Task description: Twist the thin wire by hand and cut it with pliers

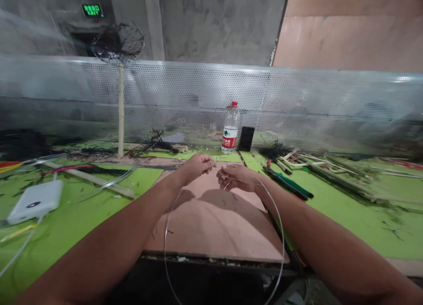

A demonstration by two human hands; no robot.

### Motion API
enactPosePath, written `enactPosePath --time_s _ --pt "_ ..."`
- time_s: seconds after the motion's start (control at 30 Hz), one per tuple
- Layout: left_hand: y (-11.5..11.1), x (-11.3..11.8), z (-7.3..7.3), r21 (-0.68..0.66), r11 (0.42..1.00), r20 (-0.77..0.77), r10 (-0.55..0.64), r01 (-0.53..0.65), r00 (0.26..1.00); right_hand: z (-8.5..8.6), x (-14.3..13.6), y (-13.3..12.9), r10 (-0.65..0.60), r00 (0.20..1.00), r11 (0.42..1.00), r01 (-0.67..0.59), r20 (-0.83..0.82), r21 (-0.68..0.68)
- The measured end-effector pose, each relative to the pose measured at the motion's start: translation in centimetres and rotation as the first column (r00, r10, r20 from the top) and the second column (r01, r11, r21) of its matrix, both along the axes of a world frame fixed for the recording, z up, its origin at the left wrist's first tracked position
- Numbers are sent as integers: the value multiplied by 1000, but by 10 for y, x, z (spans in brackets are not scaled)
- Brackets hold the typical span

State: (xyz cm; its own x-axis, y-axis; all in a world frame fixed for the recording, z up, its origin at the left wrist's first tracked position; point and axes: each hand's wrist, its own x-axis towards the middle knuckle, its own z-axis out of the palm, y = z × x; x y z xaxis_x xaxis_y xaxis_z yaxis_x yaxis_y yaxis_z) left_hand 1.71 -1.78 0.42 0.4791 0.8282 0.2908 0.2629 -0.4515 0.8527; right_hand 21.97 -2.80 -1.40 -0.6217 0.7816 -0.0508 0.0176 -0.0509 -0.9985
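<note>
A thin, shiny wire (283, 238) hangs in a large loop between my two hands, its lower part dropping past the front edge of the table. My left hand (199, 168) pinches the wire near its end, fingertips pressed together. Just to the right, my right hand (237, 177) has its fingers curled round the other side of the loop. The two sets of fingertips almost meet above a brownish board (214, 234). Exactly where the wire ends lie is too small to make out.
Behind my hands stand a water bottle (230, 131) and a dark phone (246, 139). Green-handled pliers (291, 185) and cut stems (340, 181) lie right. Left are a white power bank (36, 201), a bamboo stick (92, 177) and an upright pole (120, 111). A perforated metal screen (198, 85) spans the back.
</note>
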Motion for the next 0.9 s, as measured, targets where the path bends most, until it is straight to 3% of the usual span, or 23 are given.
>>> enactPosePath --time_s 0.23,0.37,0.57,0.9 --pt "-3 2 0 50 999 -5 -16 17 1000 -7 -13 -5 217 959 971 -232 -180 -66" --pt "-3 4 -2 51 996 -15 -68 69 998 -9 -17 -6 212 957 972 -227 -196 -58" --pt "1 3 -4 90 996 -3 -2 2 1000 -13 -20 -4 157 966 985 -167 -207 -34" --pt "-2 1 1 129 992 -13 6 -4 1000 -13 -18 0 187 941 967 -227 -281 -118"
